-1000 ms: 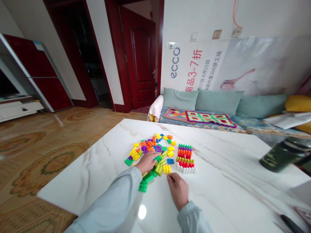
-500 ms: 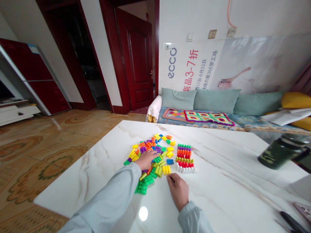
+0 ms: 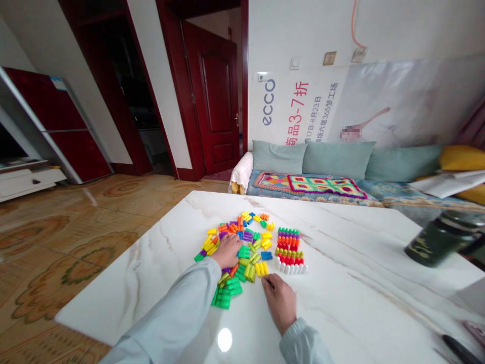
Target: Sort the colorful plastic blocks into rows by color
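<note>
My left hand [image 3: 226, 251] rests over a loose heap of small coloured plastic pieces [image 3: 231, 288], fingers bent downward and slightly apart. Its fingertips are partly lost among the pieces, and nothing shows lifted in it. Right beside those fingers lies a green piece [image 3: 244, 252]. My right hand [image 3: 281, 302] is closed on the white tabletop, thumb against the curled fingers; whatever it may hold is hidden. Just beyond its knuckles are yellow pieces [image 3: 261, 269] and a blue one [image 3: 267, 256]. Farther right stand neat rows of small pieces, with white ones [image 3: 291, 268] nearest and green ones [image 3: 288, 231] farthest.
The white marble-patterned table [image 3: 352, 303] fills the foreground. A dark green flask [image 3: 435, 240] stands near its right edge, and a dark object [image 3: 460, 350] lies at the lower right corner. Behind the table is a sofa with pale green cushions [image 3: 337, 159].
My left hand has drawn back a little to the left over the heap, its fingers more bent. My right hand keeps its place and shape. The view has tipped slightly upward.
</note>
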Motion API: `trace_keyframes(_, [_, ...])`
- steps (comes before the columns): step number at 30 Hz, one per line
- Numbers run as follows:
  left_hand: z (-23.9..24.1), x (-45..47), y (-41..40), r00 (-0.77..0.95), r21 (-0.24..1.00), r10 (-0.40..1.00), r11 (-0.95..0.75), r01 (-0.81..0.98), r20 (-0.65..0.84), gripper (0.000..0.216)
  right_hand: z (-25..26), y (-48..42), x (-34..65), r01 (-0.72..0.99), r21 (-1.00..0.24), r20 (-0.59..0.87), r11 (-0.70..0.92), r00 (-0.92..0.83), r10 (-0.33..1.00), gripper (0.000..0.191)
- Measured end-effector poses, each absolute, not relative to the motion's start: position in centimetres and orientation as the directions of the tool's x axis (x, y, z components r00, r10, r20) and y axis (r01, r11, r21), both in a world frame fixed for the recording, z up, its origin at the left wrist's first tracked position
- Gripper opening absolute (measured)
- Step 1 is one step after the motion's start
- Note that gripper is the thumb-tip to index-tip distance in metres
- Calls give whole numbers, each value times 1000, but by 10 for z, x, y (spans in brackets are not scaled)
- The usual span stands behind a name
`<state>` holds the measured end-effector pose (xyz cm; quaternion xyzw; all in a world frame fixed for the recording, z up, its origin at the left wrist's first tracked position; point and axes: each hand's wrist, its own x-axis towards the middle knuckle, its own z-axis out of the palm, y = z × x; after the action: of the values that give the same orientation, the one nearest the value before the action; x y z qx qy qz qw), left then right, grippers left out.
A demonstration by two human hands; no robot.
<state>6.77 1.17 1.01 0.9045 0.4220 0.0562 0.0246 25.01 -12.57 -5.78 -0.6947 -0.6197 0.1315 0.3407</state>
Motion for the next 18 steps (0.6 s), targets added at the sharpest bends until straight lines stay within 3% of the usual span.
trace_keyframes(6, [16, 66, -6, 512, 157, 835, -544, 824, 200, 44, -56, -127, 249, 751, -660, 264, 24, 202, 943, 35])
trace_keyframes(11, [17, 76, -53, 512, 420, 765, -643, 641, 391, 52, -52, -129, 250, 594, -802, 233, 53, 230, 945, 40])
trace_keyframes(15, [6, 87, -92, 555, 560, 754, -644, 521, 351, 56, -60, -128, 252, 384, -912, 240, 144, 216, 946, 47])
trace_keyframes(18, [-7, 94, -105, 502, 721, 814, -532, 444, 291, 52, -69, -126, 251, 228, -960, 207, 164, 184, 961, 47])
